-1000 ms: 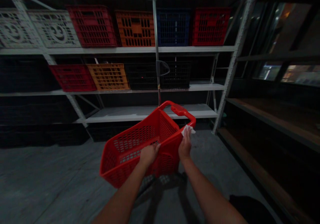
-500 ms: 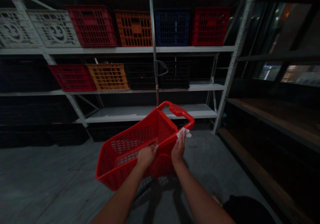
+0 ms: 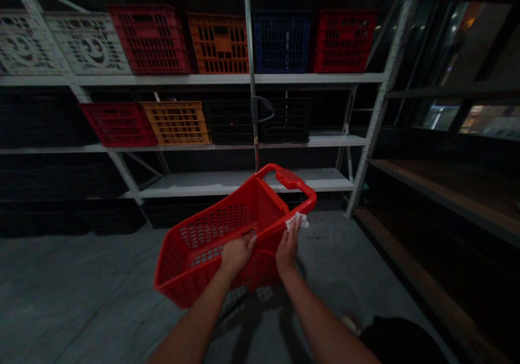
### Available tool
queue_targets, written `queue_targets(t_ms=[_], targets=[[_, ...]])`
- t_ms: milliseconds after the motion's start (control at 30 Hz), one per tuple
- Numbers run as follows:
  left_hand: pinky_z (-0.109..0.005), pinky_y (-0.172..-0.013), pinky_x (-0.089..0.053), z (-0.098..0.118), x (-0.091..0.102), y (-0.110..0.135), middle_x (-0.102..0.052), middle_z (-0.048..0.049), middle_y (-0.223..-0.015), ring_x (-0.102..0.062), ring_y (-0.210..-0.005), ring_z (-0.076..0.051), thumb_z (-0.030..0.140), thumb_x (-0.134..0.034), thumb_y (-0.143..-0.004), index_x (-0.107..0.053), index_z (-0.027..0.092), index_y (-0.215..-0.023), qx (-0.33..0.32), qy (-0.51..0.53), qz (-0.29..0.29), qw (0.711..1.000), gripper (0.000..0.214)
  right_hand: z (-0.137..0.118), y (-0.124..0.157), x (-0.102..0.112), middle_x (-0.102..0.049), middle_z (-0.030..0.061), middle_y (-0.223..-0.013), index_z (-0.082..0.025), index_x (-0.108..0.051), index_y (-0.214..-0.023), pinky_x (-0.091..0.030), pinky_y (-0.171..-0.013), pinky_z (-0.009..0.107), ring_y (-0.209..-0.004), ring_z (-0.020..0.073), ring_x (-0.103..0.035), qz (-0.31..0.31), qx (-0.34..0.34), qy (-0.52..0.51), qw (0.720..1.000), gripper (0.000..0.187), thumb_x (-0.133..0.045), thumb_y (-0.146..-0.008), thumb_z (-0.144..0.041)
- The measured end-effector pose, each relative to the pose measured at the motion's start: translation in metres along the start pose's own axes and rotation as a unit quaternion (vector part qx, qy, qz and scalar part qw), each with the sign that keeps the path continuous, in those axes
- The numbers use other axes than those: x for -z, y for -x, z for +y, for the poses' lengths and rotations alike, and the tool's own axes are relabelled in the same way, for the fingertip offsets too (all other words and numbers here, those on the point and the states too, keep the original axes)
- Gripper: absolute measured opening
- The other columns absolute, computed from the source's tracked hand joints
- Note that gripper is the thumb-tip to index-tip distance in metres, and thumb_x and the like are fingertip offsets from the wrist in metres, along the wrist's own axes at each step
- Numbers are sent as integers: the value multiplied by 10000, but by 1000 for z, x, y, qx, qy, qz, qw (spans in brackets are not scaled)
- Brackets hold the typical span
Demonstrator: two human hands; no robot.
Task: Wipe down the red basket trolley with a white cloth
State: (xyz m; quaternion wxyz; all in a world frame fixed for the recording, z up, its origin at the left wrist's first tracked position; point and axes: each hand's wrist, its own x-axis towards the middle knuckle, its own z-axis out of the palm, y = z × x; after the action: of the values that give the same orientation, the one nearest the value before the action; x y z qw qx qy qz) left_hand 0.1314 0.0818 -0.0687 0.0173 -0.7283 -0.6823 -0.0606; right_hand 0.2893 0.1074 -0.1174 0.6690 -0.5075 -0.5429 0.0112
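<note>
A red plastic mesh shopping basket (image 3: 215, 226) tilts in front of me above the grey floor, its red grip handle (image 3: 290, 180) at the far end. My left hand (image 3: 238, 255) grasps the basket's near rim. My right hand (image 3: 287, 250) lies against the right rim, pressing a white cloth or tissue (image 3: 296, 221) onto it under the fingers. Wheels or a frame show dimly below the basket, mostly hidden in shadow.
Grey metal shelving (image 3: 195, 78) ahead holds several red, orange, blue, black and white crates (image 3: 219, 44). A black D-shaped handle (image 3: 262, 109) hangs on a pole. Dark wooden shelves (image 3: 439, 196) run along the right. A dark object (image 3: 400, 342) lies at lower right.
The basket has swung slightly left. My right hand and the white cloth have slid left and down along the right rim.
</note>
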Motion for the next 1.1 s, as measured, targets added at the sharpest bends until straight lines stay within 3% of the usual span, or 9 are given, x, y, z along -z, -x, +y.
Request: queue_targets(t_ms=[100,167,267,367,467,600,733,900,1100], targets=[[-293,-695,-435,-3,1,3,-685,-92,-846,-633,-818,-207,567,-27,-841,-626,221,-921,-4,-1,1,1000,696,0,11,1,-69,123,-1474,-151,-106,-1411,-224,-1047,508,-1349,238,-69,-10,16,6,1000,493,-188,-936,-256],[-296,-689,-435,-4,1,5,-684,-91,-838,-633,-813,-211,568,-21,-840,-625,222,-928,-6,-3,2,1000,701,3,0,6,-97,126,-1470,-134,-146,-1405,-208,-1054,504,-1349,232,-75,6,30,13,999,485,-192,-933,-240],[-303,-686,-434,-5,1,8,-683,-95,-827,-632,-806,-218,571,-18,-838,-627,218,-924,-3,-4,5,1000,709,12,-34,22,-205,130,-1446,-110,-274,-1367,-185,-1062,502,-1346,221,-106,22,74,31,997,461,-211,-920,-200],[-298,-691,-432,-5,1,10,-681,-89,-825,-631,-807,-215,580,-26,-836,-633,219,-906,1,-1,7,1000,709,22,-79,42,-438,120,-1324,-114,-470,-1247,-220,-1051,492,-1319,211,-223,-18,143,62,988,423,-260,-883,-164],[-289,-696,-428,-6,2,13,-680,-85,-839,-627,-811,-207,579,-42,-839,-633,218,-909,5,3,7,1000,696,28,-129,61,-632,98,-1079,-152,-642,-1009,-290,-1019,461,-1173,218,-454,-173,189,114,960,342,-365,-809,-145],[-290,-709,-423,-7,3,20,-679,-86,-844,-624,-812,-205,569,-48,-845,-635,217,-909,9,7,10,1000,688,23,-192,68,-683,50,-957,-206,-691,-781,-399,-928,363,-995,203,-586,-429,211,131,868,226,-496,-704,-123],[-289,-704,-426,-7,5,27,-680,-83,-830,-626,-798,-200,566,-41,-847,-638,222,-904,8,9,11,1000,691,11,-228,54,-694,9,-930,-224,-695,-774,-410,-903,298,-959,167,-604,-519,238,107,814,247,-506,-675,-101],[-301,-701,-433,-11,4,28,-679,-95,-832,-627,-797,-207,574,-31,-841,-634,220,-924,13,6,10,1000,704,-1,-230,53,-692,26,-900,-202,-690,-777,-380,-905,323,-983,190,-577,-543,282,117,783,219,-492,-716,-131],[-319,-701,-436,-23,3,24,-676,-109,-834,-627,-810,-225,582,-47,-837,-621,211,-954,13,3,6,1000,693,-10,-193,88,-659,38,-760,-187,-666,-733,-419,-691,246,-707,167,-582,-533,274,142,788,165,-506,-771,-201]])
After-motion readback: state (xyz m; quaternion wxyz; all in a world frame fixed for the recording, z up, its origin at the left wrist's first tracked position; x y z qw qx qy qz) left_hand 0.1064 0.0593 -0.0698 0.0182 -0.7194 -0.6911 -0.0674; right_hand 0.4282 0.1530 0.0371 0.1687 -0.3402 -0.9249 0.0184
